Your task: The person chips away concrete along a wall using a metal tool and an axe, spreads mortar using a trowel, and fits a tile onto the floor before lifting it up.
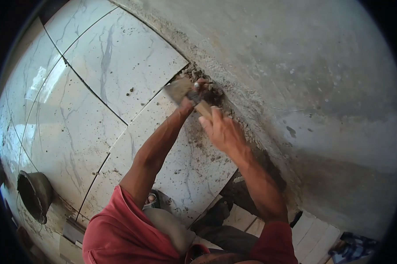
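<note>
My right hand is closed round the wooden handle of a trowel. Its flat, dirt-covered blade is blurred and points to the upper left. Behind the blade, my left hand reaches to the broken rubble at the foot of the wall. Only its wrist and a few fingertips show, so I cannot make out whether it holds anything. The rubble fills a gap at the edge of the marble-patterned floor tiles.
A rough grey plaster wall rises on the right. A black bucket lies tipped at the lower left. Crumbs of mortar are scattered over the tiles. A dark, untiled strip runs along the wall near my right forearm. Checked cloth lies at the lower right.
</note>
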### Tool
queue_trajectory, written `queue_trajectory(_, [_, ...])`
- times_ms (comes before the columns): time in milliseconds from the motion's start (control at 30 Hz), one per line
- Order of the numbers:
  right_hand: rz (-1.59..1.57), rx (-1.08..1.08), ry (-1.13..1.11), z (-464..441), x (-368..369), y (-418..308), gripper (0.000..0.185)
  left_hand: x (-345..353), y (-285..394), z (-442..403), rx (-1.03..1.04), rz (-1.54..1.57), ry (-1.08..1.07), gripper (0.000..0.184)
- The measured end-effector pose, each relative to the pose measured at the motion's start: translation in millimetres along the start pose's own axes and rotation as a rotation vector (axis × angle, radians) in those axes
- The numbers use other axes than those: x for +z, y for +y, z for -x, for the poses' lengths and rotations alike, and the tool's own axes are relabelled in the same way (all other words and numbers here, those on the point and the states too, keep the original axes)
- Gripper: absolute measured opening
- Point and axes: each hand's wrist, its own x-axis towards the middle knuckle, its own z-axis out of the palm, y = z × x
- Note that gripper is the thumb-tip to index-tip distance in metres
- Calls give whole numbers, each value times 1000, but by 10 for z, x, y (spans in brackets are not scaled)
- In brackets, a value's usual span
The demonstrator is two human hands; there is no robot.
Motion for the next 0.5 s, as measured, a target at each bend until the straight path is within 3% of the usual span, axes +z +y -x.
queue_trajectory(33, [-29,-214,107,76,48,-101,54,-6,114,39,-72,-208,-17,15])
queue_trajectory(67, [-33,-203,106,149,52,-207,54,13,216,14,-131,-411,-41,15])
queue_trajectory(100, [17,-488,258,218,16,-348,54,0,298,-3,-289,-459,-120,17])
queue_trajectory(133, [64,-770,403,273,16,-418,55,19,281,60,-300,-458,-126,17])
queue_trajectory(233, [93,-829,459,81,160,-105,52,59,311,56,-92,-394,-54,16])
queue_trajectory(300, [61,-28,32,-130,67,293,49,121,73,202,-38,-270,-33,15])
queue_trajectory(400, [-14,36,14,-6,23,72,45,144,-133,113,66,-98,-4,13])
queue_trajectory(433, [18,-75,-4,119,17,-94,45,144,6,122,-30,-340,63,13])
queue_trajectory(467, [17,-71,-2,186,-12,-231,45,143,121,28,-30,-338,60,13])
queue_trajectory(500, [50,-427,238,291,13,-359,45,117,201,54,-34,-350,8,12])
